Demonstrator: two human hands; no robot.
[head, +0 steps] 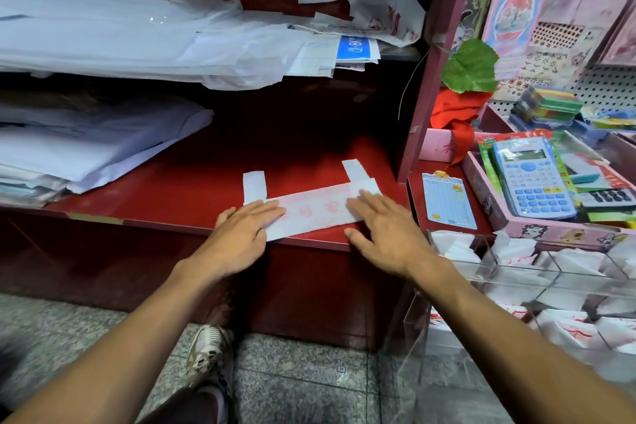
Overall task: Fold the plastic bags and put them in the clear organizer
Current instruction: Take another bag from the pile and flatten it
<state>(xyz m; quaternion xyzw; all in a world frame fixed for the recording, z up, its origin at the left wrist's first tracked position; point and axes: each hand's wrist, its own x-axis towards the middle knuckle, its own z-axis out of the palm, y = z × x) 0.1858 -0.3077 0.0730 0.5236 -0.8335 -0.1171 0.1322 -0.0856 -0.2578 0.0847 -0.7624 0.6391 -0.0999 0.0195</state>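
Red shelf [192, 189] holds the work. Left hand [241, 234] and right hand [382, 234] lie flat, fingers straight, pressing the folded plastic bag [313, 213]: thin, light, slippery, likely springy; pinch its ends. Clear organizer [516, 272] sits at four o'clock.

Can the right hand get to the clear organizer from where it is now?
Probably yes. The right hand lies flat on the folded plastic bag, and the clear organizer sits just to its right with an open top; nothing stands between them.
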